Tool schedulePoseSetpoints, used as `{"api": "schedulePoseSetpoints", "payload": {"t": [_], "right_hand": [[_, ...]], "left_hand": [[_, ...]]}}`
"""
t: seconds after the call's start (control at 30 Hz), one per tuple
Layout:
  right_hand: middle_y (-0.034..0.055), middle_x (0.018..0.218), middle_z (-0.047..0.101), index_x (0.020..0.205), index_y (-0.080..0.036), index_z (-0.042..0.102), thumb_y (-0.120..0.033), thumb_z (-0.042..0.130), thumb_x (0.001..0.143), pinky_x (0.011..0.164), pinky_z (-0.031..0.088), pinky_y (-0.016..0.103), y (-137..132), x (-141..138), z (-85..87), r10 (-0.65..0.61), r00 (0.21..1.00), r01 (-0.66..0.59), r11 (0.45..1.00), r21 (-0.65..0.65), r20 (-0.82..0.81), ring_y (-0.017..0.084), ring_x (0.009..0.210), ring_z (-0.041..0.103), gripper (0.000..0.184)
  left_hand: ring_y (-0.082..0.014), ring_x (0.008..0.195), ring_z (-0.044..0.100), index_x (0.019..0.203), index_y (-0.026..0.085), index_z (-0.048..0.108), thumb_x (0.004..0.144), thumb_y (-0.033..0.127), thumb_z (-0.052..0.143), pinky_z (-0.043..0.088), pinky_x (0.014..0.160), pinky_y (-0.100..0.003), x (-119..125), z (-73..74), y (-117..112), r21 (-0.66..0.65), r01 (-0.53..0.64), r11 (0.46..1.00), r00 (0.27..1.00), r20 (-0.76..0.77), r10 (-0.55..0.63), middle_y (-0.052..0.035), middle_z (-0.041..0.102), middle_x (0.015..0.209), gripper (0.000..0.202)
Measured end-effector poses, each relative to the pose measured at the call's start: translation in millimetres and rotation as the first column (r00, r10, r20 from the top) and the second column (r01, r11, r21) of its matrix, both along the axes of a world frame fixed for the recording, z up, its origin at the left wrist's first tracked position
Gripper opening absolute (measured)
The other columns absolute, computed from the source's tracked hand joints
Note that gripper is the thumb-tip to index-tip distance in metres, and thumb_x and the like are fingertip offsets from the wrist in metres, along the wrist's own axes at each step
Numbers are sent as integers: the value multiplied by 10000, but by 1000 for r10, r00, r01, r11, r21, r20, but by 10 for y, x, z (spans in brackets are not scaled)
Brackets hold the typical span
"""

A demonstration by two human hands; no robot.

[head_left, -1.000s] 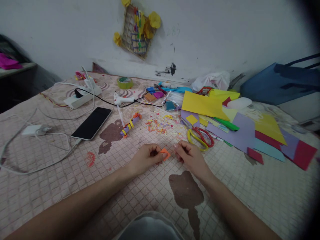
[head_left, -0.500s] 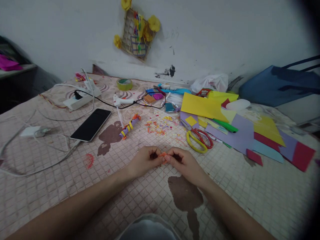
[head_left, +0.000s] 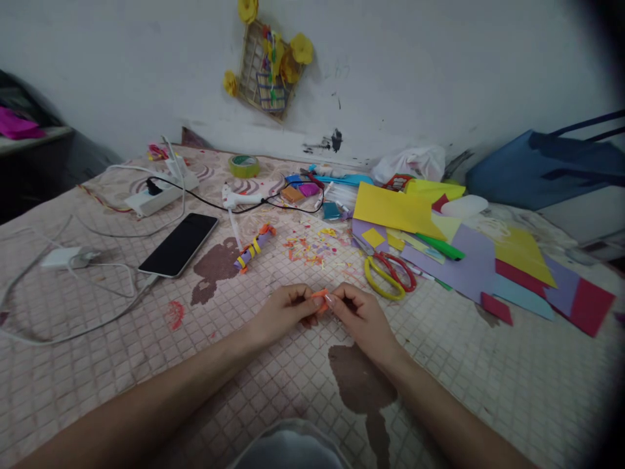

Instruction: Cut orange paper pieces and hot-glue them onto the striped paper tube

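Note:
A small orange paper piece is pinched between both my hands, low over the patterned cloth. My left hand grips it from the left with closed fingers. My right hand meets it from the right, thumb and fingertips pressed on the same piece. Most of the paper is hidden by my fingers. Yellow and red scissors lie just beyond my right hand. A small rolled purple paper with yellow and orange bands lies beyond my left hand.
Coloured paper sheets spread at the right. Paper scraps litter the middle. A black phone, a glue gun, a power strip, cables and a tape roll sit at the left and back. A blue bag leans at the far right.
One second ago only my left hand held the flat orange piece, my right hand apart. My right hand has since closed in on it, and both now pinch it together.

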State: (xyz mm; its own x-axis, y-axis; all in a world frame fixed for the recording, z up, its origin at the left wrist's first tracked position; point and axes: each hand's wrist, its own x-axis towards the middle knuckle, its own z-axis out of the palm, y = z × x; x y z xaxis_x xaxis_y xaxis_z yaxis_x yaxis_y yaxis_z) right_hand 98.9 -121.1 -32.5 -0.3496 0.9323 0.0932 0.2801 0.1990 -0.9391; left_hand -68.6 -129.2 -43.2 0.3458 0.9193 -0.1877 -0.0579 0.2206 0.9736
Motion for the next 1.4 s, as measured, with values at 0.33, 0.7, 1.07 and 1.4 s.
{"api": "schedulePoseSetpoints", "payload": {"t": [0.33,0.7,1.07,1.4], "right_hand": [[-48,542,422,628,-186,498,-445,515,849,458,296,228,23,18,-71,-43,998,37,992,-117,-45,94,484,360,340],[-17,658,551,731,-168,584,-386,609,794,531,361,224,78,45,-32,36,997,-45,990,-131,-70,100,579,463,228],[-62,543,449,713,-169,539,-427,564,821,424,334,190,64,61,-56,120,986,-148,950,-276,-118,61,450,406,281],[-57,535,493,716,-163,557,-398,631,771,439,365,199,56,31,-73,72,978,-134,937,-323,-196,65,448,443,252]], "left_hand": [[-104,572,524,719,139,553,823,434,524,424,558,-223,18,45,-65,136,-10,991,994,-107,24,-3,571,634,314],[-94,550,497,702,140,539,800,345,554,401,539,-218,-2,-13,-27,132,34,991,990,-141,-15,0,564,626,228],[-85,537,479,708,133,542,790,347,556,381,523,-209,-3,58,0,131,-63,989,989,-123,79,20,529,598,229],[-81,530,495,718,132,544,760,378,598,387,515,-206,-19,38,9,84,-49,995,994,-90,57,14,552,606,256]]}}
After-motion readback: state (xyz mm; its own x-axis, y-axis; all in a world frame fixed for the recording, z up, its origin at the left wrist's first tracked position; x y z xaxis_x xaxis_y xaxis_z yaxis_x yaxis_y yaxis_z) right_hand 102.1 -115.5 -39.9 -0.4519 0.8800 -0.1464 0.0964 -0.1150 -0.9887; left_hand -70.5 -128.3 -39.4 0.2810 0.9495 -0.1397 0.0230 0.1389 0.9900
